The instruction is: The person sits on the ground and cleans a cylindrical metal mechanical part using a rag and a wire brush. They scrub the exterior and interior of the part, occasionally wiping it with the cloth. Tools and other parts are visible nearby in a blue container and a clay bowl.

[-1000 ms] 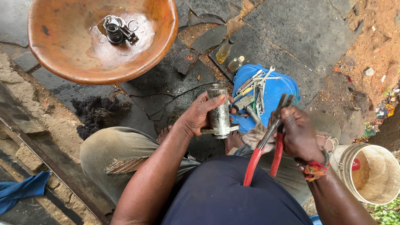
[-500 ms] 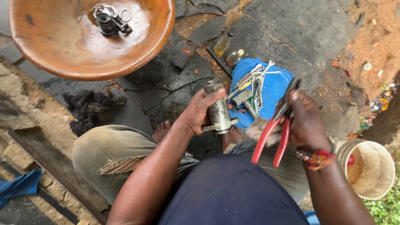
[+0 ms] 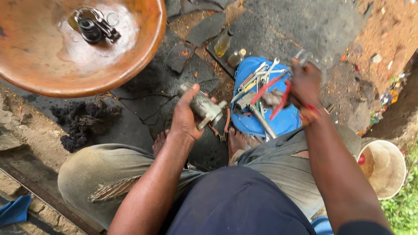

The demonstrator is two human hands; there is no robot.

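My left hand [image 3: 185, 115] grips a grimy grey metal cylinder [image 3: 202, 105] with a short shaft, held tilted over my knees. My right hand [image 3: 305, 82] holds red-handled pliers [image 3: 276, 91], their handles pointing down to the left, above a blue lid [image 3: 278, 122] that carries several spanners and other tools [image 3: 257, 85]. A second pair of small pliers [image 3: 222, 130] lies on the ground beside my bare foot [image 3: 237, 141].
A large rusty orange bowl [image 3: 130, 61] at upper left holds small dark metal parts [image 3: 93, 28]. Two small bottles [image 3: 228, 48] stand above the blue lid. A white bucket [image 3: 385, 167] sits at the right. Black scraps [image 3: 80, 122] lie on the left.
My right hand has swung the red pliers up and to the right, away from my lap. My left hand has tilted the cylinder from upright to slanting.
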